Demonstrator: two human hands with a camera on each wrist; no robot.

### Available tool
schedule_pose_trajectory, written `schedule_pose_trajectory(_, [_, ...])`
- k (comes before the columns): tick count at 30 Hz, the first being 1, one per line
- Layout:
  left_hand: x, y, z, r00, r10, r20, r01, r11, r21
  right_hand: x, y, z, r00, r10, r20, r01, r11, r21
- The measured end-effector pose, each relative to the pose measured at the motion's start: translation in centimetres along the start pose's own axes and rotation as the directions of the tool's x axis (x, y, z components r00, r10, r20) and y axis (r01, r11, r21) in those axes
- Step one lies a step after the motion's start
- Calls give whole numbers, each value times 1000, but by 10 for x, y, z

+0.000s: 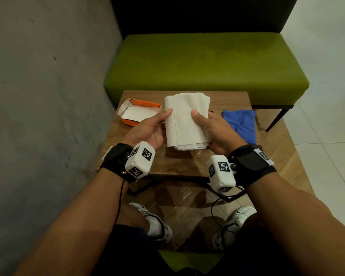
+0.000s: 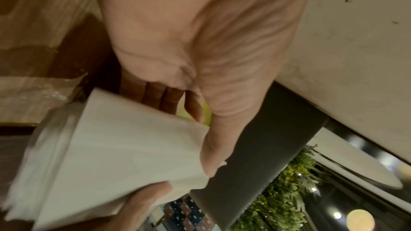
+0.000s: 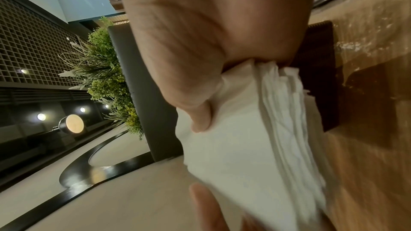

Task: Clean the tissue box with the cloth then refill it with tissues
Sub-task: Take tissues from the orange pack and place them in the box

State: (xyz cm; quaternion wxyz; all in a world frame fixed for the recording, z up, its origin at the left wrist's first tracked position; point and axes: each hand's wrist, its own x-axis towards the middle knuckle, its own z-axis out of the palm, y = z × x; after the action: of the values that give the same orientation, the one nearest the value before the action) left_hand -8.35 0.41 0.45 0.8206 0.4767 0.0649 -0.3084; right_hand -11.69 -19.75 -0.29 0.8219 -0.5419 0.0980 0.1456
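tissues [image 1: 187, 120]: a folded white stack held up over the tabletop [image 1: 233, 100], between both hands, roughly mid-table. long axis runs away from the person, near end toward the wrists, far end toward the green bench [image 1: 205, 62]. near end shows loose layered edges; the far end looks slightly ragged.

left hand [image 1: 147, 129] grips the stack's left side, thumb on top, fingers [image 2: 169, 97] curled under. right hand [image 1: 213, 126] grips the right side the same way, thumb pressed on the top sheet; its fingers are hidden under the stack in all views. wrist views are blurred w/ motion, palms fill most of the frame.

box [image 1: 137, 113]: orange, lying open on the tabletop just left of the stack, white inside, open side up. the left hand covers its near right corner. its long axis runs left-right, slightly tilted.

cloth [image 1: 241, 122]: blue, crumpled, on the right part of the tabletop, near the right hand but apart from it; its near end lies at the table's right edge.

a dark flat thing under the right hand, mostly hidden, can't tell what it is.

room: bare wood in front of the wrists up to the near edge; grey wall [image 1: 48, 96] close on the left, bench right behind the far edge.
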Motion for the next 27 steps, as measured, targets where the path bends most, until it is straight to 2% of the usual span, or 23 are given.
schedule_pose_trajectory(3, [0,-3,-3,999,-48,21,47,997,64,1,0,2,1000,0,-1,0,1000,-5])
schedule_pose_trajectory(6, [3,-5,-9,998,-68,-17,69,990,122,5,-1,3,995,-22,-100,19,999,-31])
schedule_pose_trajectory(8, [8,-3,-9,999,-31,-38,34,996,84,9,-2,0,985,-36,-169,27,998,-52])
schedule_pose_trajectory(12, [14,11,-9,982,25,-190,7,986,167,17,-1,-5,967,-42,-253,5,989,-146])
schedule_pose_trajectory(15, [15,19,5,942,161,-295,-42,928,371,26,3,-6,937,-84,-340,-17,959,-283])
schedule_pose_trajectory(17, [18,20,18,920,260,-293,-84,861,501,31,6,-2,928,-117,-353,-17,935,-355])
schedule_pose_trajectory(18, [19,19,26,924,270,-269,-89,838,538,33,7,0,928,-125,-350,-13,930,-366])
schedule_pose_trajectory(20, [21,16,38,957,204,-209,-51,821,569,35,9,5,939,-107,-328,-2,949,-315])
schedule_pose_trajectory(23, [19,17,46,987,78,-139,7,850,527,37,12,6,969,-28,-246,-4,991,-132])
schedule_pose_trajectory(27, [15,23,43,991,65,-116,6,850,526,39,14,2,979,47,-201,-37,998,52])
